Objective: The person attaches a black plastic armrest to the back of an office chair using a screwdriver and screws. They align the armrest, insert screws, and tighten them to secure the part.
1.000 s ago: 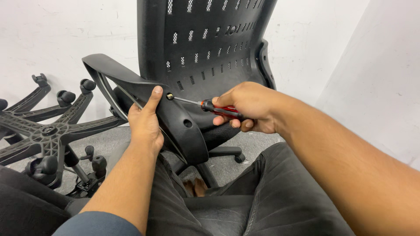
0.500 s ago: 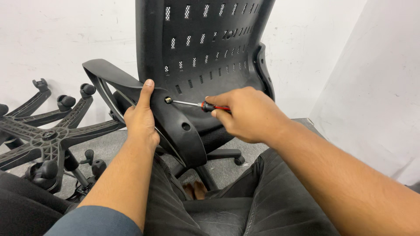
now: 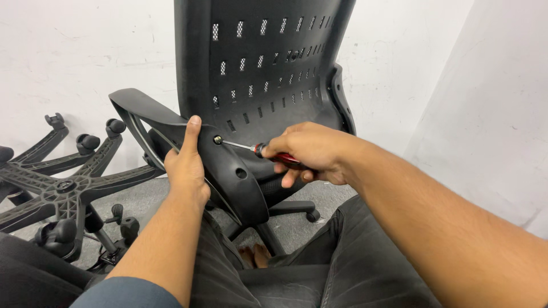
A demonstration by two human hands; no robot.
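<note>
A black office chair point(image 3: 262, 63) with a perforated plastic back stands in front of me. My left hand point(image 3: 185, 165) grips its black armrest point(image 3: 228, 171) from the left side, thumb up along the edge. A red-handled screwdriver point(image 3: 268, 152) is held in my right hand point(image 3: 311, 153). Its metal tip sits in a screw point(image 3: 217, 138) near the top of the armrest bracket. A second, bare hole point(image 3: 240, 172) shows lower on the bracket.
Black five-star chair bases with casters point(image 3: 63, 191) lie stacked at the left on the grey floor. White walls stand behind and to the right. My legs in dark trousers point(image 3: 319, 274) fill the lower view, and the chair's own base point(image 3: 297, 208) shows beneath the armrest.
The view has shifted slightly; my right hand has stayed on the screwdriver at the screw and moved a little lower. My left hand keeps its grip on the armrest.
</note>
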